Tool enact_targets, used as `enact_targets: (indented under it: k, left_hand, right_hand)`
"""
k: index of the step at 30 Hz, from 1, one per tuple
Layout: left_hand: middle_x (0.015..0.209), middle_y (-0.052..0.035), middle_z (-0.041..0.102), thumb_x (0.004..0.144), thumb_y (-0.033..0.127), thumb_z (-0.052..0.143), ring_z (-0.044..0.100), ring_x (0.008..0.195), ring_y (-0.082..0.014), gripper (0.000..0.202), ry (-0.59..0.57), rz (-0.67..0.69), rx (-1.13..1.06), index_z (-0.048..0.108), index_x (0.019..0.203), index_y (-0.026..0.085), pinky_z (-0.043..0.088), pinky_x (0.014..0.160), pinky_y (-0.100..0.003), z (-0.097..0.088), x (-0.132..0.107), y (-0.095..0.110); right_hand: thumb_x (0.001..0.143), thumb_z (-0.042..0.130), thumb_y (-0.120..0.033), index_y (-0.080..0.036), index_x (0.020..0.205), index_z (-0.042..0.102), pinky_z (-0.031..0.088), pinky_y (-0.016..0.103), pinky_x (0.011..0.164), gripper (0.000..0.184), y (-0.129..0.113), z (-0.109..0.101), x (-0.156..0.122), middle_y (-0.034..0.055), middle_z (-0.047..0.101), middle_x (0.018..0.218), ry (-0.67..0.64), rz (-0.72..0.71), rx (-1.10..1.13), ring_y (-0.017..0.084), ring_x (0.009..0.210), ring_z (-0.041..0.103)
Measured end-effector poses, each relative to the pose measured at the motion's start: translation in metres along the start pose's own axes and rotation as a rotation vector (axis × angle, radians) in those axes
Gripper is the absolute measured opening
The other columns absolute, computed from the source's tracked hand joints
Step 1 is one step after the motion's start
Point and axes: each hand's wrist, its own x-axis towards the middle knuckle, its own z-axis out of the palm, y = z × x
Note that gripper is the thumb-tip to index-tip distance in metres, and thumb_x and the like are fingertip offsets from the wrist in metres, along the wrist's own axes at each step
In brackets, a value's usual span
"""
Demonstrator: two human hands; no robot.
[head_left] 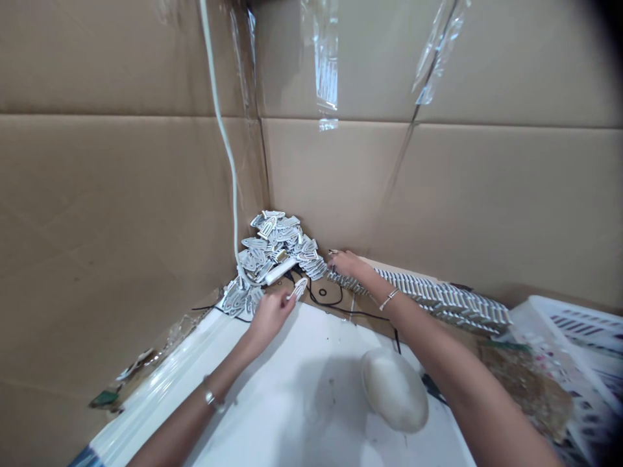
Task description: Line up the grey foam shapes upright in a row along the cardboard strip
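A heap of flat white-and-silver clip-shaped pieces (278, 250) lies in the corner where the cardboard walls meet. My left hand (269, 318) is shut on one such piece (297, 289), just in front of the heap. My right hand (348, 266) rests with its fingertips at the near end of a long row of the same pieces (440, 296), stacked on edge and overlapping. The fingers also lie close to the heap's right side. A white stick-like object (280, 271) lies in the heap, partly covered.
Cardboard walls (350, 175) rise behind, with a white cable (224, 143) and taped plastic strips. Black wire (335, 310) lies on the floor cardboard. A white board (302, 402) lies below my arms, holding a pale rounded lump (394, 390). A white plastic crate (579, 344) stands at right.
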Motion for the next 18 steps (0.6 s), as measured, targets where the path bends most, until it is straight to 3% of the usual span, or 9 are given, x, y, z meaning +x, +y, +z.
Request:
enact_targets:
  k: [4, 7, 12, 18]
  left_hand:
    - [0.074, -0.0042, 0.072, 0.098, 0.031, 0.047, 0.067, 0.070, -0.0172, 0.025, -0.012, 0.030, 0.132, 0.067, 0.093, 0.016, 0.039, 0.064, -0.023, 0.032, 0.051, 0.020]
    - [0.085, -0.0102, 0.074, 0.097, 0.028, 0.050, 0.070, 0.081, -0.0225, 0.021, -0.007, 0.030, 0.188, 0.066, 0.099, 0.015, 0.042, 0.069, -0.026, 0.051, 0.075, 0.029]
    - [0.095, -0.0171, 0.073, 0.099, 0.026, 0.043, 0.071, 0.090, -0.0287, 0.026, -0.020, 0.038, 0.251, 0.064, 0.107, 0.012, 0.046, 0.075, -0.031, 0.072, 0.100, 0.037]
    - [0.097, -0.0176, 0.072, 0.101, 0.025, 0.041, 0.071, 0.093, -0.0269, 0.026, -0.077, 0.041, 0.282, 0.063, 0.106, 0.012, 0.048, 0.080, -0.032, 0.085, 0.117, 0.043]
  right_hand:
    - [0.093, 0.041, -0.008, -0.016, 0.122, 0.067, 0.046, 0.031, 0.093, 0.040, 0.002, 0.002, -0.004, 0.0165, 0.065, 0.126, 0.019, 0.035, 0.008, 0.022, 0.110, 0.063]
    - [0.096, 0.041, -0.014, -0.014, 0.122, 0.064, 0.046, 0.029, 0.091, 0.035, 0.004, 0.004, -0.006, 0.0180, 0.065, 0.125, 0.042, 0.050, 0.020, 0.021, 0.106, 0.065]
    - [0.095, 0.042, -0.012, -0.015, 0.121, 0.062, 0.046, 0.029, 0.092, 0.033, 0.006, 0.006, -0.006, 0.0157, 0.065, 0.127, 0.054, 0.059, 0.042, 0.021, 0.110, 0.065]
    - [0.093, 0.041, -0.008, -0.016, 0.123, 0.061, 0.047, 0.030, 0.092, 0.037, 0.010, 0.009, -0.002, 0.0148, 0.063, 0.130, 0.037, 0.065, 0.072, 0.022, 0.113, 0.064]
